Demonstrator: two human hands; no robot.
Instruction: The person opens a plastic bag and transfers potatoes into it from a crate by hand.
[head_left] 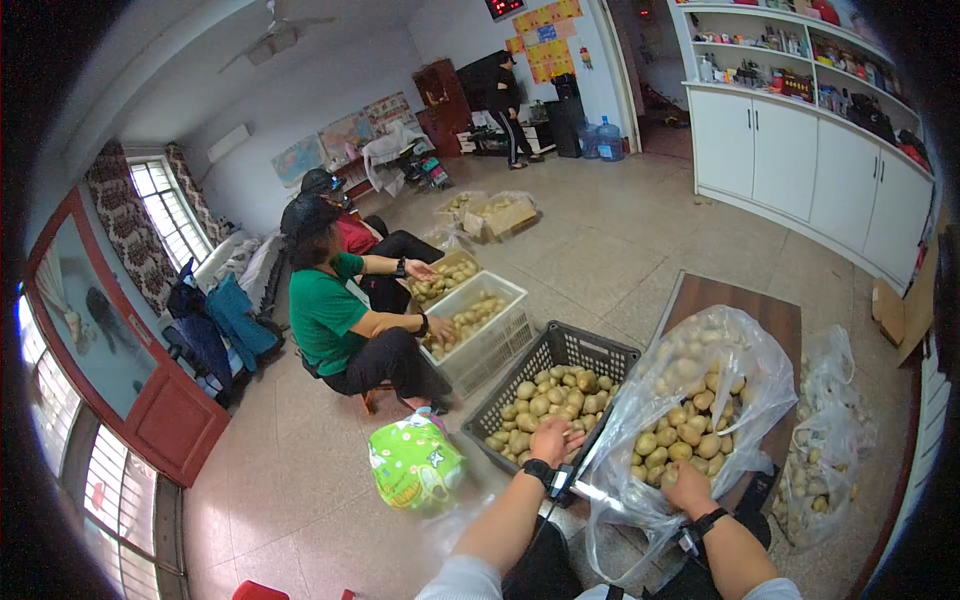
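Observation:
Round yellow-brown fruits or potatoes [541, 405] fill much of a black slatted crate [620, 358]. Over the crate's near side is my left hand [556, 441], palm turned up and fingers apart, with nothing visibly held. To the right, a clear plastic bag [760, 345] stands open on a dark brown board [700, 296], with more of the same items [690, 432] inside. My right hand [688, 487] is at the bag's near edge, its fingers curled against a potato-like item [668, 474]. Both wrists carry black straps with small devices.
A person in green [325, 305] sits at a white crate [515, 292]; another sits behind. Someone stands by the far wall [505, 100]. A green patterned bag [415, 463] lies on the floor left of the black crate, and filled plastic bags [822, 440] lie right.

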